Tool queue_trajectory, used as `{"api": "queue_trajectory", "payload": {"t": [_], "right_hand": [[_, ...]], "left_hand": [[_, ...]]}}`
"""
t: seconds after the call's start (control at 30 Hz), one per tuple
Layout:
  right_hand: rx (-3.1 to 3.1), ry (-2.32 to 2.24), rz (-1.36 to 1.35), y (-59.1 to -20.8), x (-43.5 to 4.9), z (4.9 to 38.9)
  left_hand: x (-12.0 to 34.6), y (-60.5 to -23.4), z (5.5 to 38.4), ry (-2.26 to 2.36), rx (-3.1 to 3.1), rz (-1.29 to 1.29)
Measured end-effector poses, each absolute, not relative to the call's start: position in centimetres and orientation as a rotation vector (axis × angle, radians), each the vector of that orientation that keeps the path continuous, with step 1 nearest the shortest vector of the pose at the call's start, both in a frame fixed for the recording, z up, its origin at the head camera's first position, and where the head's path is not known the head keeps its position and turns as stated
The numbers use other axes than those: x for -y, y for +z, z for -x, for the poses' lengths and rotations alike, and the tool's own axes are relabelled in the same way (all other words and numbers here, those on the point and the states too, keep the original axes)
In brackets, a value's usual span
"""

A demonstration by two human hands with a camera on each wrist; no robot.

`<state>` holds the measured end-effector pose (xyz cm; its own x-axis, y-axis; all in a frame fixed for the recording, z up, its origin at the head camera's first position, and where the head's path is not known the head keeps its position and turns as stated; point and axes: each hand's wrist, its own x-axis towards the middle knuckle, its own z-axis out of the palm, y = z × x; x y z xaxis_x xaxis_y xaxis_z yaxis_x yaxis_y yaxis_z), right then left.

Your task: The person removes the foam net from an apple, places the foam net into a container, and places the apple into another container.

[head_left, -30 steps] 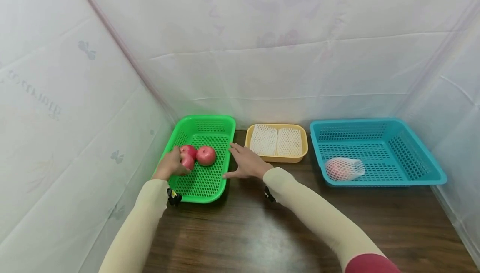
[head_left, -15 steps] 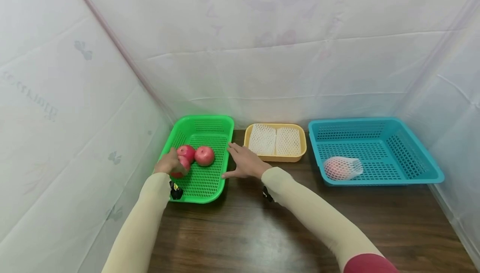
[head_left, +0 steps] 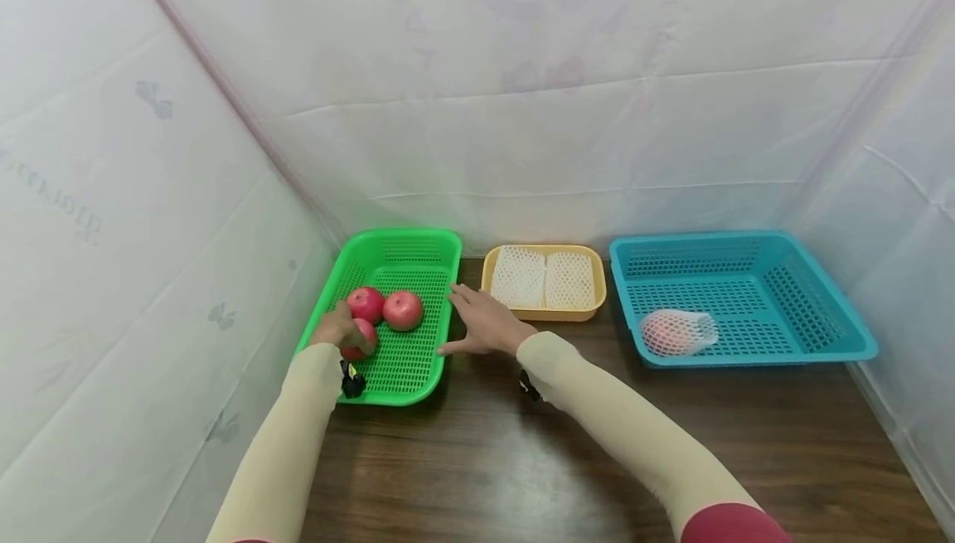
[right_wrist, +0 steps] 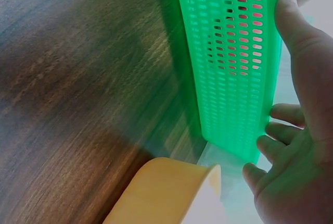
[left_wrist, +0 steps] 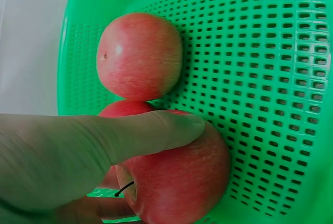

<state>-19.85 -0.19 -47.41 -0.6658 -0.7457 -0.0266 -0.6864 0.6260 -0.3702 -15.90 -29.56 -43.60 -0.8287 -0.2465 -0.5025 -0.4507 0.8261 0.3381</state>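
Observation:
My left hand (head_left: 337,328) is inside the green basket (head_left: 403,398), gripping a red apple (left_wrist: 182,182) with the thumb laid across its top and fingers at its far side. The stem of this apple points back toward the palm. Two more apples lie close by: a back-left apple (head_left: 366,304), partly hidden by the thumb in the left wrist view, and a paler right-hand apple (head_left: 403,311). My right hand (head_left: 488,323) rests at the basket's right rim, thumb and fingers spread along the edge and holding nothing.
A small yellow basket (head_left: 555,315) with two stacks of white foam fruit nets (head_left: 569,280) stands right of the green one. Further right, a blue basket (head_left: 761,356) contains a net-wrapped fruit (head_left: 669,333). White sheeting (head_left: 477,137) encloses the wooden table (head_left: 477,460).
The left hand and its apple have shifted slightly toward the near left of the green basket, away from the other two apples. The right hand keeps its place at the rim.

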Motion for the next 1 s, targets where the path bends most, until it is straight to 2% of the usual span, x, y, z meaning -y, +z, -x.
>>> {"api": "queue_trajectory", "payload": {"t": [0.4, 1.0], "right_hand": [[-2.673, -0.483, 1.184, -47.1, 0.2, 19.8], [-2.682, -0.442, 1.209, -47.2, 0.2, 20.0]], "left_hand": [[29.2, -44.4, 15.7, 0.588, -2.607, 0.531], [28.6, -43.6, 15.5, 0.511, -2.721, 0.522]]}}
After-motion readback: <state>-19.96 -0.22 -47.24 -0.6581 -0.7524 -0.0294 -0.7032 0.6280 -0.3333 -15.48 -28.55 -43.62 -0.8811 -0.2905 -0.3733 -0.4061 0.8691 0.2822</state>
